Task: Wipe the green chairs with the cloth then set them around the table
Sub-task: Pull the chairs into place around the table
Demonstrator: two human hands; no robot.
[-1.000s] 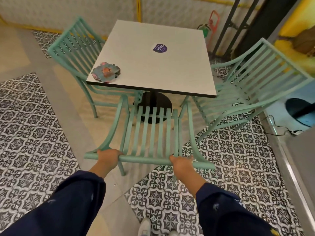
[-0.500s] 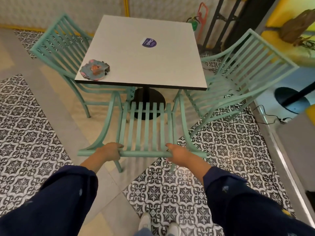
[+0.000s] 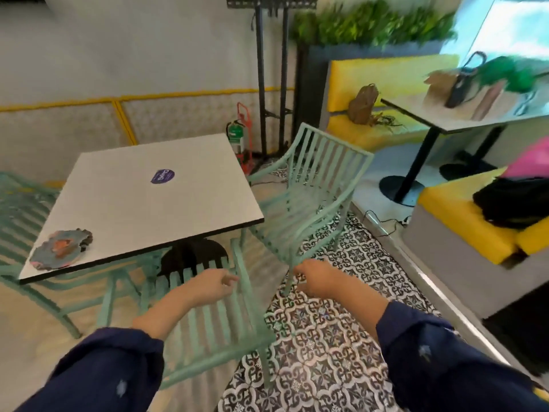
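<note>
Head view: you have three green chairs, one cloth and one table in the work area. The near chair (image 3: 228,328) stands directly in front of you, pushed in at the table's (image 3: 133,203) near edge, its back slats running from the table toward you. The left chair (image 3: 20,215) sits at the table's left side. The right chair (image 3: 297,221) stands at the right side, just off the table corner and turned at an angle to it.

Your left hand (image 3: 208,285) hangs over the near chair's slats, fingers loosely curled and holding nothing; blur hides whether it touches them. Your right hand (image 3: 319,279) is likewise empty and slack, clear of the near chair, in front of the right chair's front leg.

The right chair lies forward and right of your right hand, which is the nearer one. I judge it needs squaring to the table. The cloth (image 3: 61,249) lies crumpled on the table's near-left corner, left of your left hand.
</note>
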